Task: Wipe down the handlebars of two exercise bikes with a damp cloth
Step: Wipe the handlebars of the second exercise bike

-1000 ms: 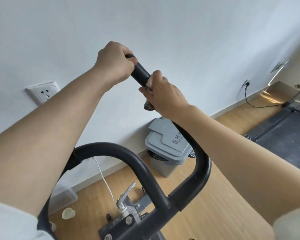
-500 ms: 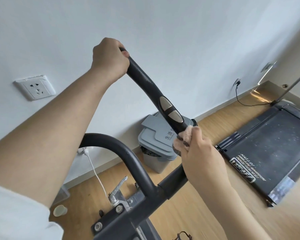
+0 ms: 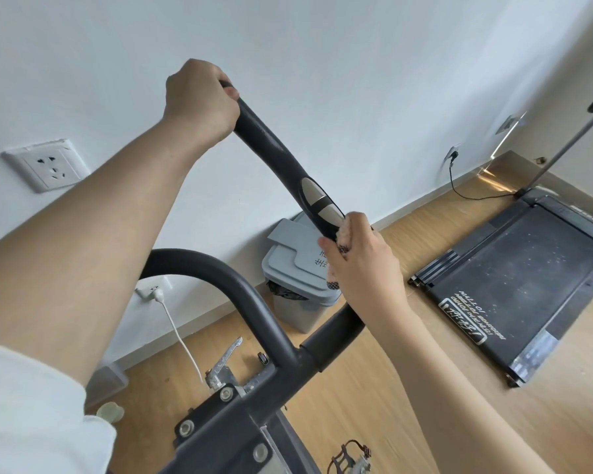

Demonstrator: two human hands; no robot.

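Observation:
A black exercise bike handlebar (image 3: 271, 145) rises from the centre clamp up to the upper left, with silver pulse sensors (image 3: 319, 200) on it. My left hand (image 3: 199, 100) is closed around the bar's top end. My right hand (image 3: 363, 265) grips the bar just below the sensors, pressing a beige cloth with a dark mesh edge (image 3: 343, 239) against it. The cloth is mostly hidden inside my fist. The bar's other arm (image 3: 226, 285) curves off to the left below.
A grey lidded bin (image 3: 298, 289) stands against the white wall behind the bar. A black treadmill (image 3: 514, 289) lies on the wooden floor at right. A wall socket (image 3: 48, 165) and a white plugged cable (image 3: 182, 340) are at left. A bike pedal (image 3: 350, 456) shows at the bottom.
My right hand with the cloth slid down the handlebar from just under my left hand to below the pulse sensors, baring the upper grip. My left hand stayed on the top end.

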